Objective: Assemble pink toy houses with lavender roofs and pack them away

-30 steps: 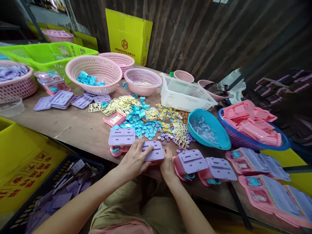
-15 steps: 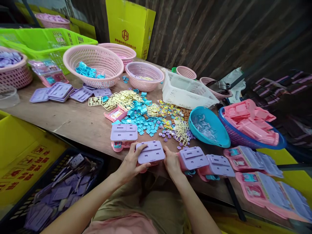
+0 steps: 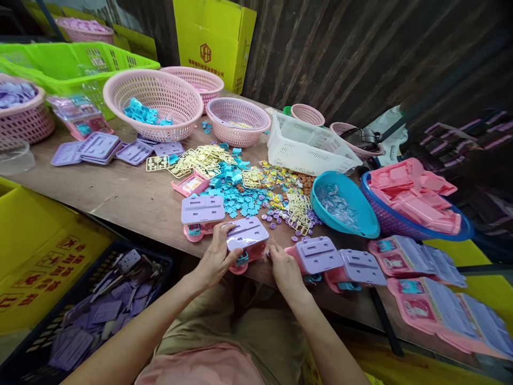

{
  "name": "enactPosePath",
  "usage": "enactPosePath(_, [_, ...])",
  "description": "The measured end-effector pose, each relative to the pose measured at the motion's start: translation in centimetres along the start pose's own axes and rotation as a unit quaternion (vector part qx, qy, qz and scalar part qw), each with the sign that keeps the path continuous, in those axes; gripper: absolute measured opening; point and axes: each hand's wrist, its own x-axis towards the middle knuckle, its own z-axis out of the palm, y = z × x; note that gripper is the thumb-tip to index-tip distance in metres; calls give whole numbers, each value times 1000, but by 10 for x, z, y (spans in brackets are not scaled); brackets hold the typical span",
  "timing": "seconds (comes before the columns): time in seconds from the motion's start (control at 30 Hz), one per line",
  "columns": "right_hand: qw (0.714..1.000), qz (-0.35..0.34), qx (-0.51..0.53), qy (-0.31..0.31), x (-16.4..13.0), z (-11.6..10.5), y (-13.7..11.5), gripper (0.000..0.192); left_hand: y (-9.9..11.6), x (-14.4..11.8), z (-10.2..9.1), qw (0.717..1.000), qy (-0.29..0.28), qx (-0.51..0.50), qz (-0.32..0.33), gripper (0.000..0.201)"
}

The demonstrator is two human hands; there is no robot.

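A wooden table (image 3: 132,203) in front of a dark plank wall is strewn with plastic parts. At its near edge I see my left hand (image 3: 216,256) and right hand (image 3: 282,267) closed around a purple-lidded pink toy case (image 3: 248,240), tilted up off the wood. A matching case (image 3: 202,214) sits just left, another one (image 3: 316,255) just right.
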Motion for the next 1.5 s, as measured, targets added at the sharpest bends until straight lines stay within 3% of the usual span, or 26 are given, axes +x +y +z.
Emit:
enactPosePath(0.17, [1000,-4,6,26,-7,-5,-1,16,1,7,0,1000,15,-2,-19,48])
enactPosePath(0.3, [973,-52,130,186,-27,-16,-17,17,10,12,6,998,45,2,-42,43])
enactPosePath(0.4, [946,-89,212,229,-37,-22,-34,19,17,16,12,998,52,12,-42,40])
enactPosePath(0.53, [940,-88,229,238,-35,-24,-44,19,22,20,17,998,48,22,-36,41])
enactPosePath(0.9, [938,-60,271,207,-31,-26,-39,17,23,22,18,997,48,43,-37,39])
enactPosePath(1.33, [947,-71,204,237,-30,-29,-46,21,19,20,20,992,67,92,-52,47])
enactPosePath(1.5, [946,-58,278,154,-26,-29,-43,21,21,18,20,992,55,107,-46,52])
